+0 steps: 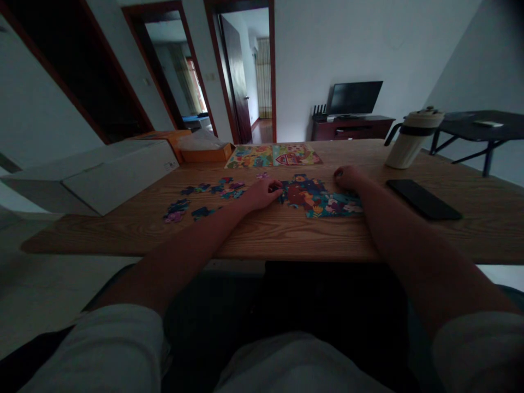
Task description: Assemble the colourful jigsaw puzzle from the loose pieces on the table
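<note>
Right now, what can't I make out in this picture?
In the head view:
Left bare hand: whether its fingertips grip a piece; too dark.
Right bare hand: what its fingertips touch; hidden by the hand itself.
Multicoloured flat jigsaw section: its right end, behind the right forearm.
Black folding table: right side, cut off by picture edge.

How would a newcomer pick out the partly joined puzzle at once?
On the wooden table, look between the left hand and right forearm. The partly joined puzzle lies flat there, blue-green with a reddish-brown patch. It is bigger than the piece clusters on the left and, unlike the straight-edged picture farther back, has a stepped outline.
</note>
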A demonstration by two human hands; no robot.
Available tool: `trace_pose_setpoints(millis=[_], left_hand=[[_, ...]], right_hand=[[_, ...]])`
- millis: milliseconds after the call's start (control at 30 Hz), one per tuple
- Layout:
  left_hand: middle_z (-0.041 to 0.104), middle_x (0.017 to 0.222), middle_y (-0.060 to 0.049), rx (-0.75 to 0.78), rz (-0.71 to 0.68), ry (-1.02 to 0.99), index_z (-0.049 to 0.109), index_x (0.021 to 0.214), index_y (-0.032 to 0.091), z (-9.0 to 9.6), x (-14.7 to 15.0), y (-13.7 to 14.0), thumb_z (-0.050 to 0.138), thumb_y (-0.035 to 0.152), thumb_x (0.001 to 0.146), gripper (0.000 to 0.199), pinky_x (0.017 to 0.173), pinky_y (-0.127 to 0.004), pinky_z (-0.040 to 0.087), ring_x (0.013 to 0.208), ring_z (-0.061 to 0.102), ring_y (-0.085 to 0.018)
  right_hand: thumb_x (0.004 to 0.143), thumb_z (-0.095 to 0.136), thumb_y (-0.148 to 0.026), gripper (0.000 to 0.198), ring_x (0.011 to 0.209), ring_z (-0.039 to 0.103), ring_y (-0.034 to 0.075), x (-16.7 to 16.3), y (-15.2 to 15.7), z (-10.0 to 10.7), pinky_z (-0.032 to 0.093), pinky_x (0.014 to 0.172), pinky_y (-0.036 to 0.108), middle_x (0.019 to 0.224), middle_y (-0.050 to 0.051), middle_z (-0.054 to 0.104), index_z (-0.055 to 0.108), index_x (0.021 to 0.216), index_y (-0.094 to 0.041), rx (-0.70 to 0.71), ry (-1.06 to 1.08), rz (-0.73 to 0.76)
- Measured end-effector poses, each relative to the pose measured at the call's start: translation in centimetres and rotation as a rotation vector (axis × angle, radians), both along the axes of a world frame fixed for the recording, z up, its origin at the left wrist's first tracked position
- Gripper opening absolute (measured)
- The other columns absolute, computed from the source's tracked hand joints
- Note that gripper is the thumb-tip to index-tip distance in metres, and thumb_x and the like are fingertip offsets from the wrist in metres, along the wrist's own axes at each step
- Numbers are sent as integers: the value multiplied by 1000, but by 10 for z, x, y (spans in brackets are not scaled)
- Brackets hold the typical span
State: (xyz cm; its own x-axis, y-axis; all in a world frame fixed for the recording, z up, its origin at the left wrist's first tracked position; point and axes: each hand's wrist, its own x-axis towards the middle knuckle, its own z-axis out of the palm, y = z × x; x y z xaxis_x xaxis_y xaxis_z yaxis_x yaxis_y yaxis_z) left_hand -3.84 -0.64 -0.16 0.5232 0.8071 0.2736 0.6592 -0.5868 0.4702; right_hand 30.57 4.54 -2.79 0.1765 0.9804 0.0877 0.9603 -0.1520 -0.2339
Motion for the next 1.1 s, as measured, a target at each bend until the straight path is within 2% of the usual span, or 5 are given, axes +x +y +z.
trace_pose_setpoints(millis=[200,267,567,733,1100], left_hand=[[67,132,-8,66,-202,200,68,127,22,8,-22,3,64,37,88,42,109,-39,41,124,59,-26],[66,133,-8,66,-248,255,67,130,23,7,-26,4,66,36,86,45,110,-39,41,125,59,-26],[66,130,-9,121,-251,347,73,121,25,5,-17,-3,61,48,91,40,107,-37,42,120,61,-26],[65,128,-9,154,-237,385,75,119,25,8,-15,-8,59,44,92,37,107,-38,41,119,60,-27],[63,129,-8,186,-232,447,73,123,28,15,-16,-14,58,47,94,38,107,-39,41,119,59,-26]], right_hand=[[87,59,-18,29,92,71,27,0,0,-1,55,82,32,101,15,75,76,110,-17,-11,35,2],[86,59,-18,30,91,72,27,0,0,-1,55,82,32,102,14,75,76,111,-17,-15,38,-5],[84,63,-19,30,99,71,29,0,2,-1,55,86,35,107,15,75,77,111,-19,-3,17,5],[85,63,-20,30,97,71,29,-4,-3,3,55,86,35,102,16,75,76,112,-17,-12,49,-13],[88,57,-20,35,105,69,28,-4,-1,4,53,90,33,117,16,72,75,118,-14,-39,-22,0]])
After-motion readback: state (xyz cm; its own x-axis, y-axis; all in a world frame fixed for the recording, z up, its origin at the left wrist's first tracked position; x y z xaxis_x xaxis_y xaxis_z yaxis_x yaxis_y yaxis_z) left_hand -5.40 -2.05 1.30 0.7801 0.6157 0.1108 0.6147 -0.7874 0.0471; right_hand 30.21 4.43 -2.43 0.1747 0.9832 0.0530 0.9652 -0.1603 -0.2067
